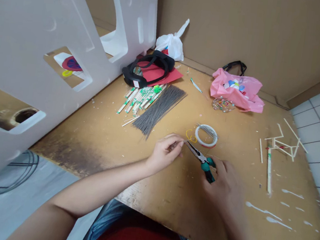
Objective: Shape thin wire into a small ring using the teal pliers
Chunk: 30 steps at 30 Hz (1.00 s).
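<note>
My right hand [224, 184] is wrapped round the green and black handles of a pair of long-nose pliers [200, 155], whose jaws point up and left. At the tip of those jaws, my left hand [168, 150] is closed in a pinch. What lies between its fingertips is too thin and small to make out. Just beyond the pliers are a white ring-shaped roll [205, 144] with thin grey wires across it and a loop of yellow wire [190, 135]. A bundle of grey wires [161, 110] lies farther left.
Wrapped chopsticks [139, 101] lie by a black headset [130, 76] and red paper [175, 76]. Behind are a white bag [172, 45] and a pink bag [222, 85] of bottle caps. A stick frame [286, 145] stands right, near white glue streaks [278, 223]. A white plastic panel [81, 21] rises left.
</note>
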Tool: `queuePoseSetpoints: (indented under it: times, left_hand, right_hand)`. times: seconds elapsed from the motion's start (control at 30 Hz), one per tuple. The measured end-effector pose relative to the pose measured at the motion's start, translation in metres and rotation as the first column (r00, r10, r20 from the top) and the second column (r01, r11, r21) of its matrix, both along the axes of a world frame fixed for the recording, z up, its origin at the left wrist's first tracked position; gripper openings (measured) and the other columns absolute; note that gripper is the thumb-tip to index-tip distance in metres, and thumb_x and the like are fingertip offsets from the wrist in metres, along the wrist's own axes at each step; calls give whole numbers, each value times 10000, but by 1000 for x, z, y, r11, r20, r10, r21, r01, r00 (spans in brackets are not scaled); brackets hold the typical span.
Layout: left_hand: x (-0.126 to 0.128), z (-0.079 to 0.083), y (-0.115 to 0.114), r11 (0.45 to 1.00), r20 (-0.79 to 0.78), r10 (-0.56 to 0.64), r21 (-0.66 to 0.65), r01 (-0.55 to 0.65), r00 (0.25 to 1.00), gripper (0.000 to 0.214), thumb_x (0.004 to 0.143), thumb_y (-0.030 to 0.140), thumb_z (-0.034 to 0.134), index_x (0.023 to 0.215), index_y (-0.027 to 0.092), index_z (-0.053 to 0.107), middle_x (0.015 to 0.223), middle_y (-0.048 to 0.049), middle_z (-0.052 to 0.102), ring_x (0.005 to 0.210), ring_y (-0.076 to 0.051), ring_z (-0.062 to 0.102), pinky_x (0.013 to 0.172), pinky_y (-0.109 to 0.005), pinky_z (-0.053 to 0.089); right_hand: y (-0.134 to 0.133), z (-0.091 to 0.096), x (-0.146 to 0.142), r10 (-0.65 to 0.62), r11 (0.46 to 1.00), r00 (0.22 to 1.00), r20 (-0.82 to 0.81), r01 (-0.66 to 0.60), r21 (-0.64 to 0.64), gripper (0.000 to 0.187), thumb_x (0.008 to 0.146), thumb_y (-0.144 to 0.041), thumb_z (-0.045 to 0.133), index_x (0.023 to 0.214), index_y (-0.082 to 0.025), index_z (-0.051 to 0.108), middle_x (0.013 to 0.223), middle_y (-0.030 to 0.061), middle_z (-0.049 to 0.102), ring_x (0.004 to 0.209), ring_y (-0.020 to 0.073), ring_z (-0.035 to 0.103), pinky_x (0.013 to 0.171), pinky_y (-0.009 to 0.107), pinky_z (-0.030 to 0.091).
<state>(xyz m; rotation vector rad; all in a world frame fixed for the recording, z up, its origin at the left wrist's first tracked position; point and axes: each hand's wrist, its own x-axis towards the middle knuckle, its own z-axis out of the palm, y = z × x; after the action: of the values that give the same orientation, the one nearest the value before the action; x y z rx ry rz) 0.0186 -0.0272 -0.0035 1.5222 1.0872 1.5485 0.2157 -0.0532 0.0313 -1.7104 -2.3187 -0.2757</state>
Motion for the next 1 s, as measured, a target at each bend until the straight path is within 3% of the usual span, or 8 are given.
queuePoseSetpoints:
  times: [0.27,0.43,0.67,0.83,1.0]
  left_hand:
    - [-1,-1,1,998,-68,14,56,-10,998,136,863,207,485,859,143,604,850,-54,615,512,-51,568,506,-182,452]
    - [-3,-2,2,990,-199,56,137,-29,978,140,850,179,491,899,145,617,847,-72,632,669,-99,609,607,-217,496]
    - [-8,-3,4,958,-395,93,285,26,914,196,844,153,474,981,161,613,931,-93,669,872,-148,631,744,-266,519]
    - [-4,1,2,985,-235,40,173,1,971,159,854,177,473,917,154,617,865,-79,657,716,-119,637,665,-246,518]
    - [-1,3,-1,998,-51,-40,46,43,998,137,860,203,490,867,132,607,832,-63,626,514,-59,595,542,-193,479]
  right_hand:
    - [-1,2,-1,-9,999,1000,6,10,-37,348,728,-323,539,1057,-210,553,909,52,626,779,219,594,634,313,429]
    - [0,3,4,-11,998,1000,-12,11,-59,344,720,-323,547,1044,-207,559,891,63,632,769,229,603,608,311,424]
    - [2,9,10,-30,958,990,-137,-10,-285,311,710,-285,535,1015,-227,553,862,30,631,706,190,599,584,287,437]
    - [1,7,8,-27,952,986,-166,-26,-305,316,723,-282,532,1033,-217,543,892,37,620,755,197,596,626,300,453]
    - [0,-2,7,64,979,985,-163,-94,-181,367,736,-279,523,1092,-191,526,938,82,606,799,218,586,682,331,460]
